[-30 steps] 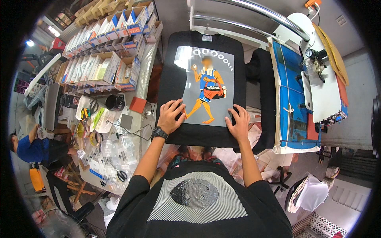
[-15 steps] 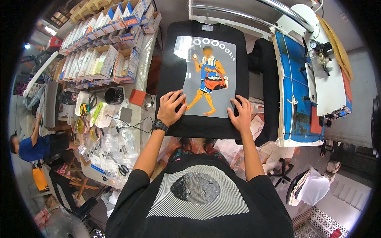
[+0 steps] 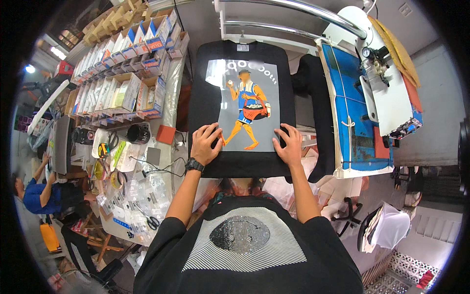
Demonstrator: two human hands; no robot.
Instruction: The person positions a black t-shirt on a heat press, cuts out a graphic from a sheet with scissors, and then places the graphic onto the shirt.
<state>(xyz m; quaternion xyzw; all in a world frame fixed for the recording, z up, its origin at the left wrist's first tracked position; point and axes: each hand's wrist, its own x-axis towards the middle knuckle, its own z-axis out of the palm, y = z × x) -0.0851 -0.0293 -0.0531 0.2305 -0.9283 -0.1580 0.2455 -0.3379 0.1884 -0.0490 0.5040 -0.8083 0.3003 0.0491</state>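
A black shirt (image 3: 245, 165) lies spread in front of me, its collar at the far end. On its chest lies a shiny clear film (image 3: 268, 139) with a colourful walking figure, a basket and white lettering printed on it. My left hand (image 3: 205, 143) rests at the film's near left corner, fingers spread over the film edge and shirt. At the near right corner, my right hand (image 3: 288, 145) lies with its fingers apart, touching the film's edge. Neither hand grips anything. A black watch (image 3: 194, 165) is on my left wrist.
Blue-sided heat press (image 3: 360, 112) with a gauge stands at right, near a metal rail (image 3: 293, 14). Left, a table (image 3: 169, 117) bears cardboard boxes (image 3: 127, 90), a black mug (image 3: 139, 133), tape rolls and scissors (image 3: 152, 223). A person in blue (image 3: 36, 196) is at far left.
The view has shifted, so the shirt and press sit lower and further left. Both hands keep nearly the same places on the film. The person at far left has moved their arms.
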